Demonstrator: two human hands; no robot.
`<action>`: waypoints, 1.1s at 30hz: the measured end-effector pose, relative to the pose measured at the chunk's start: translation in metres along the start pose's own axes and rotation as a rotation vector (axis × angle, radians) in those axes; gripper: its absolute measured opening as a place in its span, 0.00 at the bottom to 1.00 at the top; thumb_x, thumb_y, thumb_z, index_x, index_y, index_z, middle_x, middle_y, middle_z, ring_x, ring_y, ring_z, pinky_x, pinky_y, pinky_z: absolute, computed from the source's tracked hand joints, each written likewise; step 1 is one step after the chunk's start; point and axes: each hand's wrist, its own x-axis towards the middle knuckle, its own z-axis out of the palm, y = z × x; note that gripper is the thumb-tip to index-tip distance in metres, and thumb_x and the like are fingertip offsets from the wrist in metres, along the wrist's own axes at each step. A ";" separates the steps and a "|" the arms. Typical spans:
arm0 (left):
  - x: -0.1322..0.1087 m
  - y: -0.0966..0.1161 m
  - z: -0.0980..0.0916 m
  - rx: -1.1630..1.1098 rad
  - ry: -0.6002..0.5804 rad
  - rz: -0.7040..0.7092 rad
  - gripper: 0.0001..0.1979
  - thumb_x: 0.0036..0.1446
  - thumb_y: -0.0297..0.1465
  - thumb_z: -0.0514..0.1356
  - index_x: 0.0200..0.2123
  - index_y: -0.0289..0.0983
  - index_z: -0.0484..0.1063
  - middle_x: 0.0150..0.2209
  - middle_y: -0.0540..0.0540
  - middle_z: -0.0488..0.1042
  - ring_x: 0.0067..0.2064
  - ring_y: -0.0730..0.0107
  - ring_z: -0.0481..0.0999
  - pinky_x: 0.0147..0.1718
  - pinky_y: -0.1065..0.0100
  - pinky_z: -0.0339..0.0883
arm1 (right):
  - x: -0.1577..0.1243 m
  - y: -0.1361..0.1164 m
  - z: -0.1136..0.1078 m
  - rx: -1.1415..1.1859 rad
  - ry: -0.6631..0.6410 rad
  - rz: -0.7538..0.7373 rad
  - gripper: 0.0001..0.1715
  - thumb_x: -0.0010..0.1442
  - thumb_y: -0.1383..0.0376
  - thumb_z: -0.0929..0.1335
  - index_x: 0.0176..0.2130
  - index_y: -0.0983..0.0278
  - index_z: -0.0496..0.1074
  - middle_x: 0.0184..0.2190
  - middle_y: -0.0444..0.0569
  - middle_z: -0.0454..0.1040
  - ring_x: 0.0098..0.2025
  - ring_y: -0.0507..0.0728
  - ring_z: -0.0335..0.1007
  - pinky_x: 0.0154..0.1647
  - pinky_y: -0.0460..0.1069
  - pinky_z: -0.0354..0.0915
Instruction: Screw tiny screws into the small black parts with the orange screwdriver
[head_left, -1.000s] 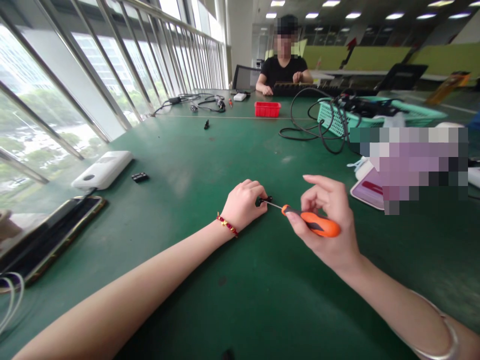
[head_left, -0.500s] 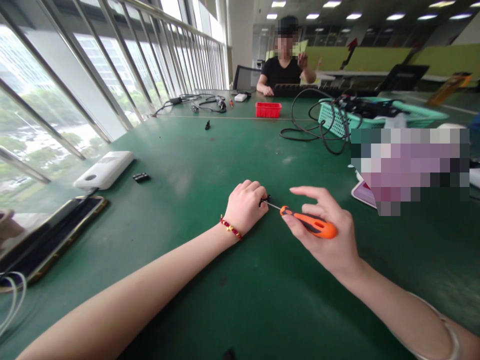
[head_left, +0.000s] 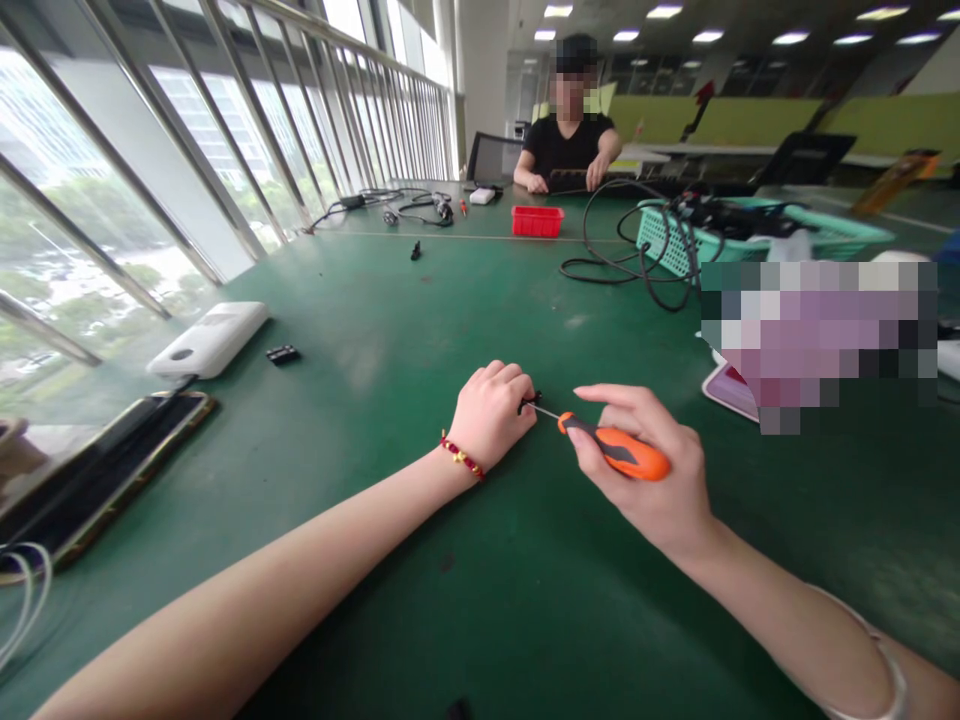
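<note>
My left hand [head_left: 495, 412] rests on the green table [head_left: 360, 600], fingers closed around a small black part [head_left: 529, 402] that mostly hides behind them. An orange and dark grey screwdriver [head_left: 636, 455] lies along my right hand [head_left: 664, 470], its handle held between thumb and curled fingers. The index finger stretches out above the handle. Its thin metal shaft points left and meets the black part at my left fingertips. Whether the tip sits in a screw is too small to tell.
At left lie a white device [head_left: 214, 338], a small black piece [head_left: 283, 354] and a phone [head_left: 112, 480]. Farther off are a red bin [head_left: 537, 222], a teal basket [head_left: 664, 240] with black cables, and another small black piece [head_left: 415, 251]. A person [head_left: 568, 145] sits opposite.
The screwdriver handle has turned in my right hand, showing more grey, and the index finger has dropped slightly. My left hand stays put. The person opposite has lowered a raised hand to the table.
</note>
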 end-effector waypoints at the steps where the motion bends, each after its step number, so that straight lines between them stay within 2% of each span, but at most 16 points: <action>1: 0.000 0.000 0.000 -0.001 0.002 -0.001 0.03 0.50 0.27 0.56 0.27 0.36 0.70 0.32 0.48 0.72 0.36 0.66 0.67 0.36 0.66 0.63 | 0.000 0.000 0.001 0.019 0.032 -0.018 0.20 0.51 0.68 0.69 0.45 0.64 0.65 0.23 0.41 0.65 0.25 0.50 0.64 0.31 0.47 0.64; 3: 0.000 0.000 0.000 -0.002 0.005 -0.001 0.04 0.50 0.27 0.56 0.27 0.36 0.70 0.31 0.48 0.72 0.36 0.66 0.67 0.36 0.66 0.62 | 0.000 0.001 0.002 0.043 0.088 -0.033 0.29 0.49 0.68 0.69 0.50 0.64 0.61 0.33 0.47 0.67 0.33 0.53 0.66 0.35 0.49 0.66; 5: 0.000 0.000 0.000 -0.008 0.005 0.005 0.03 0.50 0.27 0.56 0.27 0.37 0.70 0.32 0.48 0.72 0.36 0.66 0.67 0.36 0.66 0.62 | 0.000 0.002 0.002 0.035 0.076 -0.024 0.35 0.47 0.65 0.71 0.53 0.64 0.58 0.33 0.47 0.66 0.32 0.53 0.66 0.33 0.49 0.66; 7: 0.000 0.000 -0.001 -0.015 -0.001 0.010 0.03 0.49 0.26 0.57 0.27 0.37 0.70 0.32 0.48 0.73 0.37 0.66 0.67 0.37 0.66 0.62 | 0.000 0.002 0.000 -0.013 0.012 0.001 0.32 0.47 0.63 0.71 0.51 0.64 0.60 0.24 0.40 0.63 0.24 0.50 0.61 0.26 0.47 0.63; 10: 0.000 -0.001 -0.001 -0.015 -0.010 0.015 0.03 0.48 0.26 0.57 0.28 0.37 0.70 0.32 0.48 0.73 0.37 0.66 0.67 0.37 0.66 0.62 | 0.000 0.000 -0.002 -0.063 -0.056 -0.012 0.19 0.51 0.64 0.70 0.44 0.63 0.66 0.15 0.35 0.56 0.18 0.48 0.55 0.22 0.45 0.59; 12: 0.000 -0.001 -0.001 -0.019 -0.008 0.018 0.03 0.49 0.26 0.57 0.28 0.37 0.70 0.32 0.48 0.73 0.37 0.66 0.67 0.37 0.65 0.62 | 0.000 0.000 -0.002 -0.056 -0.008 -0.054 0.17 0.51 0.67 0.69 0.43 0.63 0.67 0.17 0.37 0.60 0.20 0.49 0.59 0.26 0.46 0.62; 14: 0.000 -0.001 -0.001 -0.024 -0.003 0.014 0.03 0.50 0.27 0.56 0.27 0.37 0.70 0.32 0.48 0.73 0.37 0.66 0.67 0.37 0.65 0.62 | 0.000 0.000 0.000 -0.013 0.058 -0.091 0.23 0.50 0.69 0.68 0.47 0.63 0.64 0.25 0.42 0.66 0.27 0.51 0.65 0.32 0.47 0.65; 16: 0.000 -0.001 -0.001 -0.024 -0.002 0.008 0.04 0.50 0.27 0.56 0.27 0.37 0.70 0.32 0.48 0.72 0.36 0.66 0.67 0.36 0.65 0.62 | 0.000 0.001 0.001 0.019 0.095 -0.101 0.30 0.48 0.69 0.69 0.51 0.63 0.61 0.33 0.47 0.67 0.32 0.53 0.66 0.34 0.49 0.66; 17: 0.000 -0.001 -0.001 -0.023 -0.003 0.008 0.03 0.50 0.27 0.57 0.27 0.37 0.70 0.32 0.48 0.72 0.36 0.66 0.67 0.36 0.65 0.62 | 0.000 0.002 0.001 0.023 0.083 -0.093 0.32 0.48 0.68 0.70 0.52 0.63 0.60 0.33 0.47 0.66 0.32 0.53 0.66 0.33 0.49 0.66; 19: 0.000 -0.001 0.000 -0.025 -0.004 0.009 0.03 0.49 0.27 0.57 0.27 0.37 0.71 0.32 0.48 0.73 0.37 0.66 0.67 0.37 0.65 0.62 | 0.000 0.002 -0.001 0.007 0.018 -0.058 0.31 0.48 0.65 0.70 0.51 0.63 0.60 0.26 0.42 0.64 0.25 0.51 0.62 0.27 0.47 0.64; 21: 0.000 -0.002 0.000 -0.027 -0.002 0.011 0.03 0.48 0.26 0.57 0.27 0.37 0.71 0.32 0.48 0.73 0.37 0.66 0.67 0.37 0.65 0.63 | 0.000 0.001 -0.003 -0.024 -0.042 -0.036 0.24 0.49 0.64 0.70 0.47 0.63 0.64 0.19 0.37 0.58 0.20 0.48 0.56 0.23 0.45 0.60; 23: 0.000 -0.002 0.000 -0.029 0.002 0.012 0.03 0.48 0.26 0.57 0.27 0.37 0.71 0.32 0.48 0.73 0.37 0.66 0.67 0.37 0.65 0.63 | 0.000 0.001 -0.004 -0.056 -0.045 -0.023 0.18 0.51 0.65 0.69 0.43 0.63 0.66 0.16 0.36 0.55 0.19 0.48 0.55 0.23 0.45 0.59; 26: 0.000 -0.002 0.000 -0.032 0.007 0.009 0.03 0.50 0.27 0.57 0.26 0.37 0.70 0.32 0.48 0.73 0.36 0.66 0.67 0.37 0.65 0.63 | 0.002 0.001 -0.004 -0.063 0.041 -0.052 0.18 0.51 0.68 0.68 0.44 0.64 0.66 0.21 0.39 0.62 0.23 0.49 0.61 0.28 0.46 0.63; 28: 0.000 -0.001 0.000 -0.030 0.008 0.005 0.04 0.50 0.27 0.56 0.26 0.37 0.70 0.31 0.48 0.72 0.36 0.66 0.68 0.36 0.65 0.63 | 0.004 0.002 -0.002 -0.020 0.077 -0.094 0.23 0.50 0.70 0.68 0.46 0.65 0.64 0.29 0.45 0.66 0.30 0.51 0.65 0.33 0.47 0.65; 30: 0.000 -0.001 0.000 -0.032 0.006 0.004 0.03 0.50 0.27 0.57 0.27 0.37 0.71 0.31 0.48 0.73 0.36 0.66 0.68 0.36 0.65 0.63 | 0.004 0.002 -0.001 0.011 0.079 -0.103 0.29 0.48 0.69 0.69 0.50 0.66 0.62 0.33 0.48 0.66 0.32 0.52 0.65 0.34 0.48 0.66; 33: 0.000 -0.002 0.000 -0.041 -0.005 -0.002 0.03 0.48 0.27 0.57 0.27 0.37 0.71 0.32 0.48 0.73 0.37 0.66 0.68 0.37 0.65 0.63 | 0.002 0.000 -0.002 -0.033 0.001 -0.059 0.28 0.48 0.65 0.70 0.49 0.66 0.63 0.24 0.41 0.64 0.23 0.50 0.61 0.26 0.46 0.63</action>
